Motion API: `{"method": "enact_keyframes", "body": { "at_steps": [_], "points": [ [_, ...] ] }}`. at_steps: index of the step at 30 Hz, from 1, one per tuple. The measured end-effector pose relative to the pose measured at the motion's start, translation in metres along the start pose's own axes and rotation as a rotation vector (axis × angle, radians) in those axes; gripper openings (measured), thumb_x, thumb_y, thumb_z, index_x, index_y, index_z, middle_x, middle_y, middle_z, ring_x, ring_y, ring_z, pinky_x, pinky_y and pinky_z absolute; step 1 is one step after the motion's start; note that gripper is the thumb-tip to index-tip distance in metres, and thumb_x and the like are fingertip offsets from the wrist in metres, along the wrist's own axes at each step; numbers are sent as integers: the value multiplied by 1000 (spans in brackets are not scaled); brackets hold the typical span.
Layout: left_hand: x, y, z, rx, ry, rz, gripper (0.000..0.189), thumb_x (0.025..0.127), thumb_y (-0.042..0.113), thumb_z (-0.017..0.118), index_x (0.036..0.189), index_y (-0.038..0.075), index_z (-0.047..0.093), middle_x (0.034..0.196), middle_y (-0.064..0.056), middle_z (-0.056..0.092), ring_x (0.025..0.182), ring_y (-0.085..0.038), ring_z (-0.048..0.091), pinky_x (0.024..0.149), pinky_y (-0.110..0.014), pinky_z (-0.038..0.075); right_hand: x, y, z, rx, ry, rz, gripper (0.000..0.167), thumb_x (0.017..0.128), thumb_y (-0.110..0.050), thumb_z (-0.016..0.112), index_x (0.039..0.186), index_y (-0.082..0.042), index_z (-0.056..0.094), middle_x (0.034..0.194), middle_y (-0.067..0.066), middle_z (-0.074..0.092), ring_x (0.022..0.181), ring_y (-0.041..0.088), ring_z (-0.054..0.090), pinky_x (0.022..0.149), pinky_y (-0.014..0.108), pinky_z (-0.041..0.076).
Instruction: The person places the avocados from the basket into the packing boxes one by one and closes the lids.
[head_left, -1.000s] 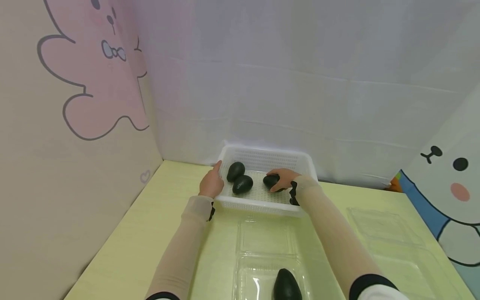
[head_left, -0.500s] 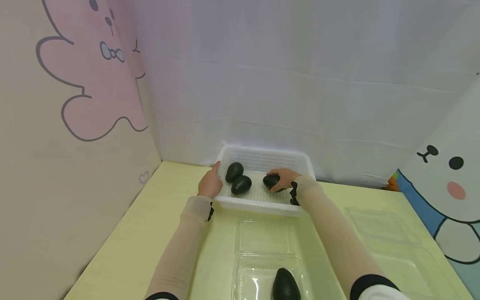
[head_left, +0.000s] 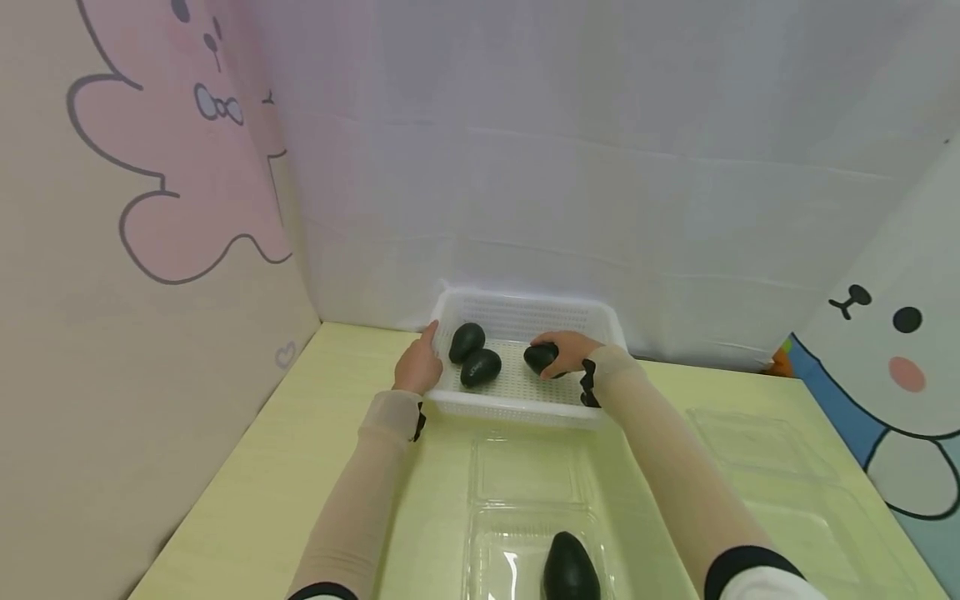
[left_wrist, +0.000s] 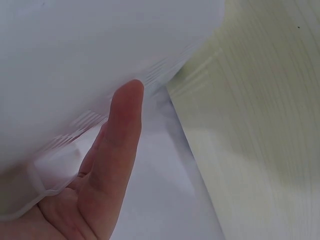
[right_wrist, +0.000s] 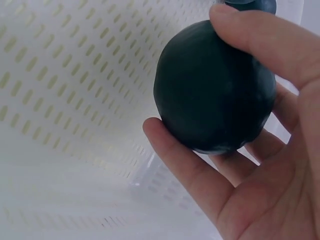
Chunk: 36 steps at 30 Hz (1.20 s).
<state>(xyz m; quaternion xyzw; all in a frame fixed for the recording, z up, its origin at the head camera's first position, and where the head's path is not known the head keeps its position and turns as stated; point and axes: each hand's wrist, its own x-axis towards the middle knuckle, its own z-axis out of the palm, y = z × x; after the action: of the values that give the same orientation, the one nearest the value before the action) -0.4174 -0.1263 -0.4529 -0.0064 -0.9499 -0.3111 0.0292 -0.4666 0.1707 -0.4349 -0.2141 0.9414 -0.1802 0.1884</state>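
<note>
A white perforated plastic basket (head_left: pixel 517 410) stands against the back curtain. My left hand (head_left: pixel 418 365) is at its left side, and in the left wrist view a straight finger (left_wrist: pixel 120 135) lies along the basket's outer wall. Inside the basket my right hand (head_left: pixel 568 350) grips a dark green avocado (right_wrist: pixel 210 90), thumb on one side and fingers round the other. Two more avocados lie together in the left part, one farther back (head_left: pixel 467 342) and another nearer (head_left: pixel 481 367). Nearer to me, one avocado (head_left: pixel 572 568) lies in a clear plastic container (head_left: pixel 502 575).
The clear container's hinged lid (head_left: pixel 528 471) lies open towards the basket. Another clear plastic container (head_left: pixel 802 517) sits on the right of the pale yellow table (head_left: pixel 300 475). A wall with a pink cartoon (head_left: pixel 202 192) borders the left side.
Both hands stay in about the same place, the right still holding the avocado in the basket. The head view has shifted slightly.
</note>
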Motion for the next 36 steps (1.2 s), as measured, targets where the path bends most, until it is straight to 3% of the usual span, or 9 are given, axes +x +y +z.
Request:
{"method": "enact_keyframes", "body": {
  "at_steps": [16,20,29,36],
  "points": [
    [-2,1,1,-18,7,-10,66,90,1,46,153,14,29,118,-21,64,85,-31,60,75,-47,48,-9,4,-8,-7,15,-64,71,83,-27,76,146,-11,45,143,17,47,126,38,46,98,54,39],
    [-2,2,1,-21,7,-15,67,90,1,46,153,14,29,121,-21,62,93,-32,61,79,-48,48,-13,1,-12,-26,27,-83,71,83,-26,77,145,-11,46,142,17,48,124,37,48,98,53,40],
    [-2,3,0,-23,13,-1,67,89,0,47,153,12,29,123,-22,62,93,-33,61,78,-48,48,-23,-8,-22,-57,53,-148,67,84,-24,76,143,-11,48,139,16,51,120,36,51,94,52,43],
    [-1,2,2,-18,10,-4,68,90,0,47,153,12,29,114,-21,64,79,-29,58,67,-44,46,-31,-12,-27,-71,65,-161,67,85,-24,75,144,-10,47,139,16,50,118,35,52,93,51,43]
  ]
}}
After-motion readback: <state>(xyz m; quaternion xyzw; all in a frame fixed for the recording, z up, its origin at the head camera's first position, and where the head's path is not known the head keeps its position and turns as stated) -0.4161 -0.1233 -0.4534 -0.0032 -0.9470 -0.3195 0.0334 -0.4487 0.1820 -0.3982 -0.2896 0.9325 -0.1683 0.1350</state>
